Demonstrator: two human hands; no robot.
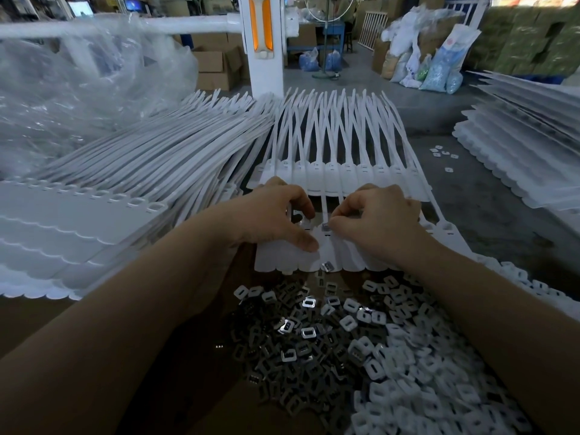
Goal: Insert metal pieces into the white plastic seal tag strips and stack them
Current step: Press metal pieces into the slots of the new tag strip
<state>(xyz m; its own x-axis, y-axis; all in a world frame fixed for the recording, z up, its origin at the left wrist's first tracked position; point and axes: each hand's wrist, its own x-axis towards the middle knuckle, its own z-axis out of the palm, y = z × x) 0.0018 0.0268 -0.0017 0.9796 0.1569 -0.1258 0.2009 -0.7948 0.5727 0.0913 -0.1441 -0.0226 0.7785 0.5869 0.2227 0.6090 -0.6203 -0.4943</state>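
i am partway through the inserting step, working on one flat white plastic sheet of joined seal tag strips that lies under both my hands, its long thin tails running away from me. my left hand has curled fingers pressed on the sheet, thumb flat near its middle, steadying it without gripping it. my right hand has thumb and forefinger closed together on a small square metal piece, held at a slot in the strip heads just beside my left thumb. by my judgement the next move calls for pushing that piece fully home, then reaching toward me for another.

nearer to me than my hands spreads a loose heap of shiny metal pieces with rectangular holes, with a heap of small white plastic caps to its right. one stray piece rests on the sheet's near edge. left of my grip, a tall stack of white strip sheets fans out; beyond my hands lies another sheet.

the surface is a brown tabletop. beyond it, a grey concrete floor, a white post with orange reflectors, cardboard boxes and filled bags.
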